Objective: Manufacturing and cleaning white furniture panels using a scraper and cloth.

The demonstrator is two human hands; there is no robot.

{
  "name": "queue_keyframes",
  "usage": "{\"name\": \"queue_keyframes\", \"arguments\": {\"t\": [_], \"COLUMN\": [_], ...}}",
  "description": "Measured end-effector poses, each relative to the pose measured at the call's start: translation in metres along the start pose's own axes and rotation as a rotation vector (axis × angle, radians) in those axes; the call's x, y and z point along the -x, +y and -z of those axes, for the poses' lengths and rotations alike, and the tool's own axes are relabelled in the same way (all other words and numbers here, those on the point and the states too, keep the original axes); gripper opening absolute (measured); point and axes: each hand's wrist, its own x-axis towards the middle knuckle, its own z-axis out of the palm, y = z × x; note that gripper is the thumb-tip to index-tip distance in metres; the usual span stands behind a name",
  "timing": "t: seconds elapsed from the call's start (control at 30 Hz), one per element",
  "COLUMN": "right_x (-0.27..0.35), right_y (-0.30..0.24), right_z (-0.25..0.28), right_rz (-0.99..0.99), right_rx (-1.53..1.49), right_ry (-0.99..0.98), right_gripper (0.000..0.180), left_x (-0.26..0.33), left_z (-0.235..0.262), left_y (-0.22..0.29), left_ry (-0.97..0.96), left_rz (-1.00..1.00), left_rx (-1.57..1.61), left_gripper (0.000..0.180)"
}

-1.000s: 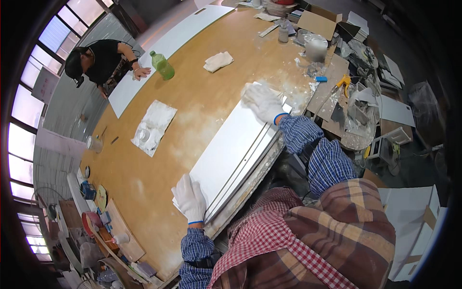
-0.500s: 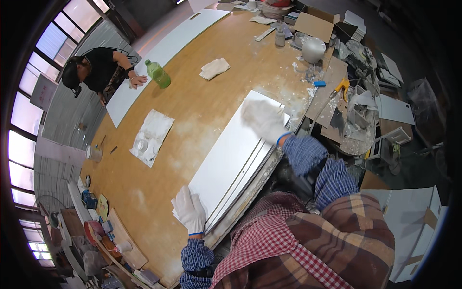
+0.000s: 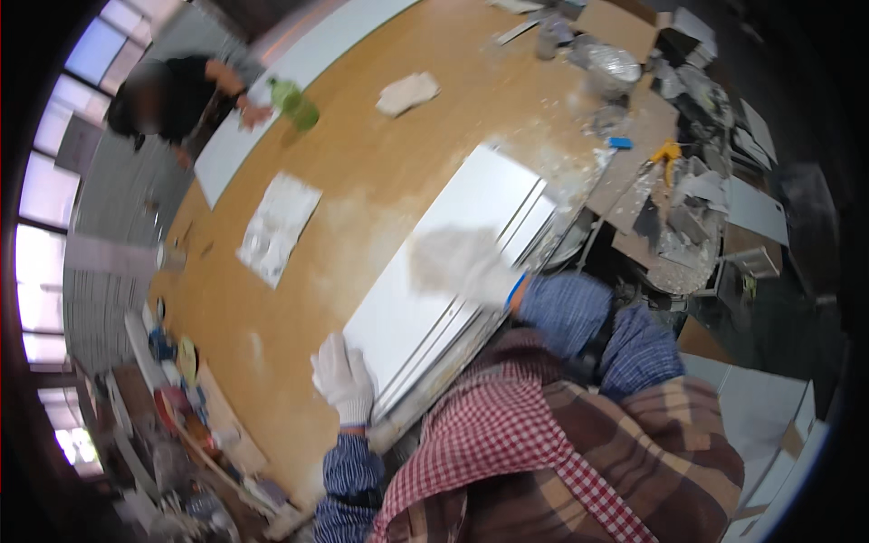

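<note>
A long white panel [image 3: 484, 185] with grooves along its near side lies at the table's near edge. My left hand [image 3: 344, 378], in a white knit glove, rests at the panel's lower left corner, fingers stretched out. Across the middle of the panel is my right hand [image 3: 466, 267], also gloved and smeared by motion. Its fingers do not show clearly, and whether anything is under them is hidden.
A folded cloth [image 3: 407, 94], a white sheet [image 3: 279, 231] and a green bottle [image 3: 294, 106] sit on the wooden table [image 3: 362, 172]. Across it, a person [image 3: 172, 100] touches another long white panel [image 3: 308, 68]. Clutter with a yellow-handled tool [image 3: 667, 156] lies at right.
My right hand has swept along the panel from its far right end toward the middle. My left hand stays at the corner. The whole view has shifted slightly.
</note>
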Motion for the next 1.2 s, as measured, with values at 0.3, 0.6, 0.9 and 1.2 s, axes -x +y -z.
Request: {"name": "queue_keyframes", "arguments": {"t": [0.3, 0.6, 0.9, 1.2], "right_x": [-0.006, 0.010, 0.021, 0.029], "right_y": [-0.042, -0.074, 0.005, -0.200], "right_z": [-0.035, -0.098, -0.070, -0.164], "right_rz": [0.035, 0.403, 0.013, 0.815], "right_rx": [0.047, -0.166, 0.245, -0.011], "right_ry": [0.127, -0.014, 0.035, -0.114], "right_gripper": [0.027, 0.021, 0.033, 0.042], "left_x": [0.017, 0.046, 0.103, 0.160], "left_z": [-0.007, -0.017, -0.019, -0.027], "left_y": [-0.021, -0.052, -0.043, -0.090], "left_ry": [0.080, 0.040, -0.034, 0.199], "left_rz": [-0.009, 0.261, 0.712, 0.587], "left_rx": [0.120, 0.100, 0.589, 0.362], "left_gripper": [0.036, 0.048, 0.068, 0.057]}}
